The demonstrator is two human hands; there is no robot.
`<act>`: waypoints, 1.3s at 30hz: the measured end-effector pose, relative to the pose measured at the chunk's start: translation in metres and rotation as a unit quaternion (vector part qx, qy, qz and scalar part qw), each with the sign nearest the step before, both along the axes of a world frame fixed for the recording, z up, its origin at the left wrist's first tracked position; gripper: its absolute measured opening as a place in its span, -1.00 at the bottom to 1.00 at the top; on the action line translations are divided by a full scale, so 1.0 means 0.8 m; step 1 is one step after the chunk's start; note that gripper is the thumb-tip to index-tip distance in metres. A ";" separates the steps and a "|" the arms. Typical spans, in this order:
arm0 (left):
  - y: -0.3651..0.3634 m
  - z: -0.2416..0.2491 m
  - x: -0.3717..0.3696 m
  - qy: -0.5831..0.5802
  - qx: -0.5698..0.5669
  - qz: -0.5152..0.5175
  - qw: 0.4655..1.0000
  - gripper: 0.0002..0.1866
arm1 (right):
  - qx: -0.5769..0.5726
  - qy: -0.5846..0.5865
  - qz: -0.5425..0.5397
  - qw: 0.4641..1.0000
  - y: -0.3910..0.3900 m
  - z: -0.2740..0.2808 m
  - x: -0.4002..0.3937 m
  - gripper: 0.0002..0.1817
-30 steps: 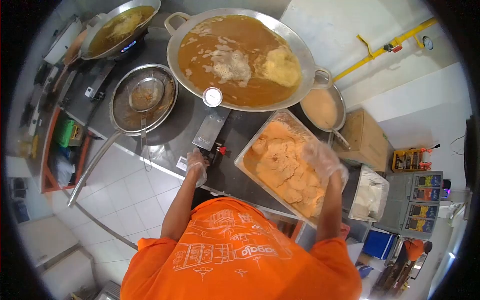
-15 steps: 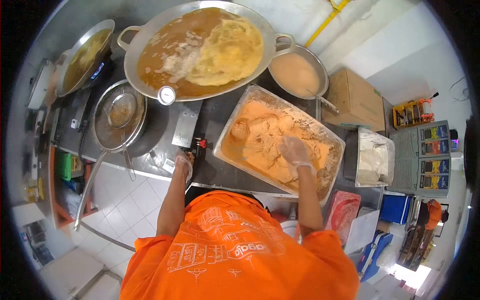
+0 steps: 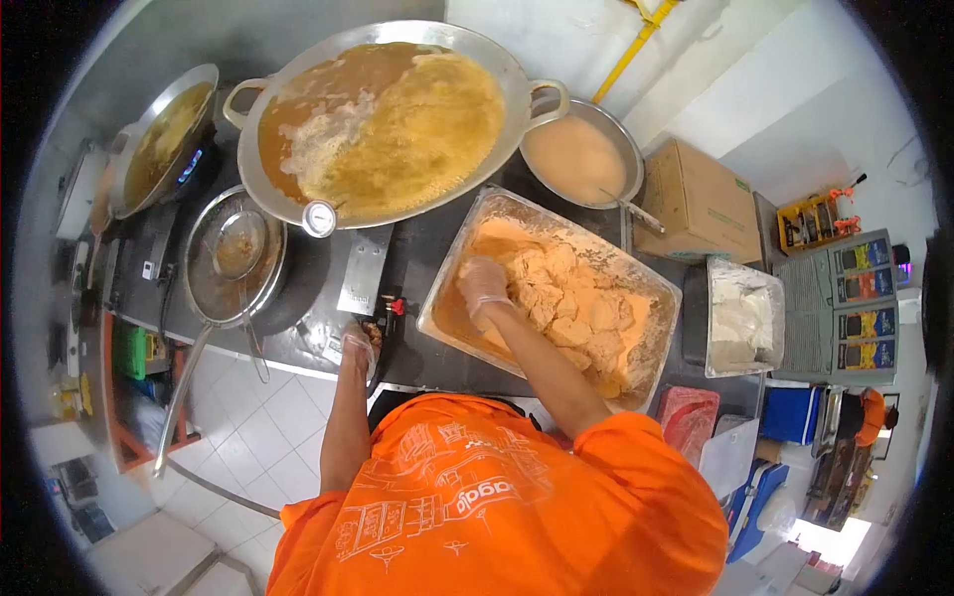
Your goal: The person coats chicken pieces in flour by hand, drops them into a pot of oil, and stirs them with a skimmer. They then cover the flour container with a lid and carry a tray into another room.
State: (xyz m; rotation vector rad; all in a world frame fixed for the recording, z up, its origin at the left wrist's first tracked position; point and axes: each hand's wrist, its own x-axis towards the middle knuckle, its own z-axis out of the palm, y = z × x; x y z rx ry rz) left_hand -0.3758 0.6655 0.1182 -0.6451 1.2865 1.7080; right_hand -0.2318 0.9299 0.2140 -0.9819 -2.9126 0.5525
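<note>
My right hand [image 3: 483, 284], in a clear plastic glove, is in the left part of a rectangular metal tray [image 3: 444, 341]. Orange, flour-like coating with coated pieces [image 3: 566, 288] fills this tray. The fingers are partly sunk in the coating, so what they hold, if anything, is hidden. My left hand [image 3: 360, 345], also gloved, is at the counter's front edge, beside a metal plate [image 3: 366, 268] and a red valve knob [image 3: 398, 307]. Its fingers are too small and blurred to read.
A large wok [image 3: 244, 159] of bubbling oil stands behind, with a round thermometer [image 3: 319, 219] at its rim. Strainers [image 3: 237, 248] lie at left. A pan of orange batter [image 3: 576, 154], a cardboard box [image 3: 701, 199] and a white flour tray [image 3: 743, 316] are at right.
My right hand has moved left across the tray, from its right part to its left part. My left hand stays near the counter edge. The view has shifted slightly.
</note>
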 end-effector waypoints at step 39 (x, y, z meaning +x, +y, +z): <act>0.003 0.059 0.007 -0.029 -0.021 -0.032 0.999 -0.61 | -0.021 -0.101 0.010 0.995 0.167 0.282 0.107 -0.68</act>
